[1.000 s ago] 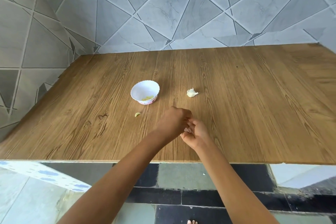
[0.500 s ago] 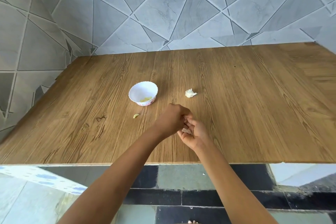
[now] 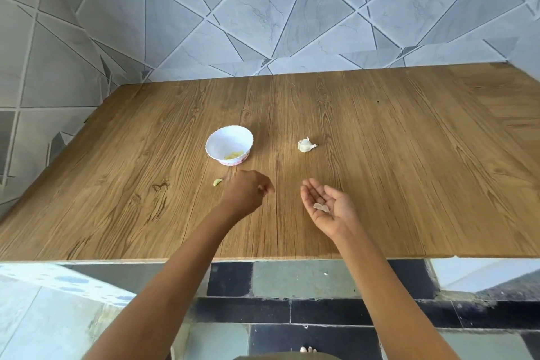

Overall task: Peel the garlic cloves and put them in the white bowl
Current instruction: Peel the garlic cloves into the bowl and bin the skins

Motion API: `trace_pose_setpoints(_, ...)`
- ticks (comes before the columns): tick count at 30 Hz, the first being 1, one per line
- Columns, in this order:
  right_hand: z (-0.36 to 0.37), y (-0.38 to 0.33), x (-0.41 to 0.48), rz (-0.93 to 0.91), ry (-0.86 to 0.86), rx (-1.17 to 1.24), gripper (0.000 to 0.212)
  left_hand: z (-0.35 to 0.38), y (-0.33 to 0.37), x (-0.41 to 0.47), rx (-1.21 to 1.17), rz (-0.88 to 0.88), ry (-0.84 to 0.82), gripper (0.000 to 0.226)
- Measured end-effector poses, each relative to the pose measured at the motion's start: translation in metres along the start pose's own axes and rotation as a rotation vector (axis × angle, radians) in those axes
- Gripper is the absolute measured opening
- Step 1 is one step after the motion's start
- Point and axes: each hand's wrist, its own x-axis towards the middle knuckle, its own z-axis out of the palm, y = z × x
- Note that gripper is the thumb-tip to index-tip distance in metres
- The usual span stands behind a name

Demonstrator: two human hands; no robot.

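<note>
mid-peeling step, i judge; the left hand, centre of the frame, has its fingers curled, but whether it pinches a clove i cannot tell; the right hand lies palm up with fingers relaxed, a pale papery garlic piece resting on it; the small white scalloped bowl, left of centre on the brown wood-grain table, holds yellowish peeled cloves; a small greenish loose clove lies just below the bowl; a white garlic bulb remnant sits to the bowl's right; next calls for dropping peeled garlic into the bowl.
</note>
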Motion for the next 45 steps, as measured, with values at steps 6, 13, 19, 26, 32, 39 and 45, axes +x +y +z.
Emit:
trace_pose_setpoints(6, -0.006, -0.010, -0.004, -0.042, 0.036, 0.015, 0.032, 0.023, -0.001, -0.008, 0.129, 0.036, -0.064, 0.018)
trace_pose_setpoints(13, -0.006, -0.009, -0.008, -0.040, 0.046, -0.011, 0.032, 0.036, 0.006, 0.000, 0.240, -0.005, 0.015, 0.016)
trace_pose_setpoints(19, 0.000, 0.003, -0.007, -0.003, 0.036, -0.068, 0.030, 0.004, -0.002, 0.008, -0.313, 0.017, 0.126, 0.014)
trace_pose_setpoints(26, 0.017, 0.021, -0.007, 0.019, 0.072, -0.129, 0.025, 0.011, 0.040, -0.004, -0.010, 0.375, -0.041, 0.020)
trace_pose_setpoints(32, 0.022, 0.028, -0.003, 0.047, 0.043, -0.140, 0.031, 0.015, 0.029, -0.008, -0.009, 0.213, 0.067, 0.011)
trace_pose_setpoints(39, 0.034, 0.055, 0.014, 0.200, -0.045, -0.215, 0.030, -0.003, -0.015, -0.046, -0.685, -0.154, 0.318, 0.024)
trace_pose_setpoints(45, 0.050, 0.130, 0.020, 0.332, -0.172, -0.377, 0.032, -0.001, -0.080, -0.114, -0.687, -0.484, 0.727, 0.029)
